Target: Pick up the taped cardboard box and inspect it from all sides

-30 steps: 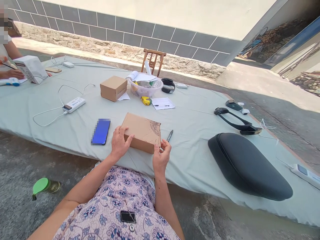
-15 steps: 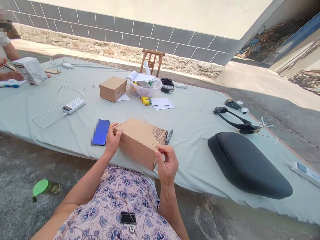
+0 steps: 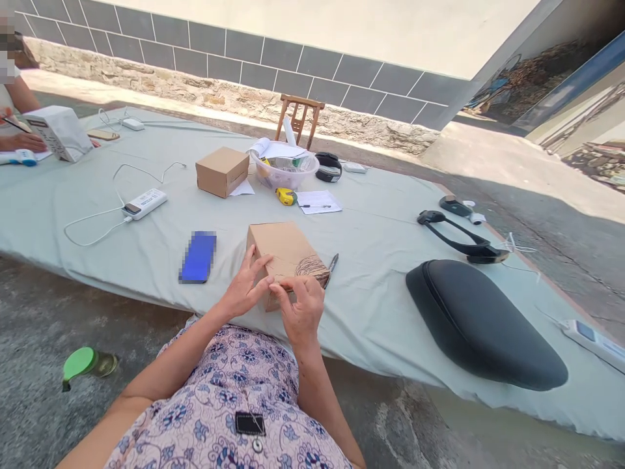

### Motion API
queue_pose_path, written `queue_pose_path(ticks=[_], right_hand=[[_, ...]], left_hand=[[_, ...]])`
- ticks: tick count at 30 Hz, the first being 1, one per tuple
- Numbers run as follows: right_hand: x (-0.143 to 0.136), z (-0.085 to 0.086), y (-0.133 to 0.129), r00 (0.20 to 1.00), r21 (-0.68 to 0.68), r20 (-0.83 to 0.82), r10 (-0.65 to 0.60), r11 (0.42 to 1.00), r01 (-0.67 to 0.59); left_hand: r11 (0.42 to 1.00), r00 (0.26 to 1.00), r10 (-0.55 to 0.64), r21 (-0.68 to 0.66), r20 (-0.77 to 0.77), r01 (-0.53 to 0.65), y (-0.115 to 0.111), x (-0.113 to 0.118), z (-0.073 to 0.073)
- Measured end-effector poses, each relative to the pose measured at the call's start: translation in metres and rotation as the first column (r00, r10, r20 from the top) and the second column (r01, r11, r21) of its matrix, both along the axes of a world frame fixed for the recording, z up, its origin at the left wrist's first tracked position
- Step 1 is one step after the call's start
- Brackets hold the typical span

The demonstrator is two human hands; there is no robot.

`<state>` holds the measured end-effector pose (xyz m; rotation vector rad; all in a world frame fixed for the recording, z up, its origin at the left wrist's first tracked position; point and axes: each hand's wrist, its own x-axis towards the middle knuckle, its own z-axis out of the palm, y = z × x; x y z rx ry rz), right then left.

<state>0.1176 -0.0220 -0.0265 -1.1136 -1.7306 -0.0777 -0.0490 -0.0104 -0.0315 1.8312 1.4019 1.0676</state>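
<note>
A cardboard box (image 3: 282, 243) with dark scribbled lines on its top sits near the front edge of the cloth-covered table. My left hand (image 3: 247, 284) rests on the box's near left side, thumb and fingers apart. At the near corner my right hand (image 3: 301, 306) has its thumb and fingers pinched together, touching the box edge close to my left thumb. Whether anything small is between those fingers is hidden. A dark pen (image 3: 333, 262) lies beside the box's right side. Left of the box lies a blue-screened phone (image 3: 198, 257).
Behind stand another box (image 3: 222, 172) and a basket (image 3: 286, 169), near a yellow tape measure (image 3: 286, 196). A black cushion (image 3: 483, 326) lies at right, a power strip (image 3: 145, 204) at left. Another person's hand (image 3: 27, 141) is at far left.
The box has turned, its near corner now between my hands. My left hand has moved right from the box's left end, and my right hand has moved left, so they nearly meet.
</note>
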Motion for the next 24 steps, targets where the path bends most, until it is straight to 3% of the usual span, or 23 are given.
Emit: queue_pose_path(ticks=[3, 5, 12, 18, 21, 24], right_hand=[[-0.002, -0.017, 0.012, 1.000, -0.007, 0.004, -0.029, 1.000, 0.029], [0.000, -0.023, 0.017, 1.000, -0.026, -0.003, 0.003, 1.000, -0.003], [-0.001, -0.022, 0.014, 0.999, -0.077, 0.010, 0.053, 0.996, -0.052], [0.009, -0.029, 0.022, 0.993, -0.046, 0.041, -0.110, 0.993, 0.111], [0.027, -0.036, 0.032, 0.982, -0.094, -0.040, -0.185, 0.979, 0.180], [0.045, -0.043, 0.040, 0.959, -0.211, -0.221, -0.178, 0.969, 0.132]], left_hand=[[0.985, 0.983, -0.173, -0.023, -0.056, 0.172, -0.002, 0.000, -0.002], [0.977, 0.971, -0.212, -0.020, -0.111, 0.211, -0.001, 0.000, -0.005], [0.996, 0.985, -0.075, 0.032, -0.153, 0.081, 0.004, 0.006, -0.017], [0.997, 0.992, -0.059, 0.040, -0.111, 0.064, 0.008, 0.001, -0.017], [0.996, 0.995, -0.083, 0.008, -0.053, 0.084, 0.010, -0.007, -0.015], [0.993, 0.994, -0.110, -0.029, 0.021, 0.111, 0.012, -0.015, -0.014]])
